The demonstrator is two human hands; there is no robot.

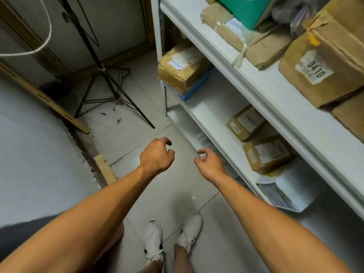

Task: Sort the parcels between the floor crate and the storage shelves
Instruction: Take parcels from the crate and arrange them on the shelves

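Note:
White storage shelves (pixel 256 91) run along the right side. The top shelf carries a cardboard box labelled 0410 (pixel 323 62), a flat brown parcel (pixel 262 46) and a green box (pixel 244 8). On the shelf below sit a brown box on a blue one (pixel 183 67), two small brown boxes (pixel 244 123) (pixel 266 154) and a white parcel (pixel 285 192). My left hand (pixel 157 154) and my right hand (pixel 208 164) hang over the tiled floor with loosely curled fingers, holding nothing. The right hand is close to the lower shelf edge. No floor crate is in view.
A black tripod stand (pixel 110 85) stands on the floor at the back left. Wooden planks (pixel 49 103) lean along the grey wall on the left. A white cable (pixel 39 44) loops at the upper left. My white shoes (pixel 171 239) are on the floor tiles below.

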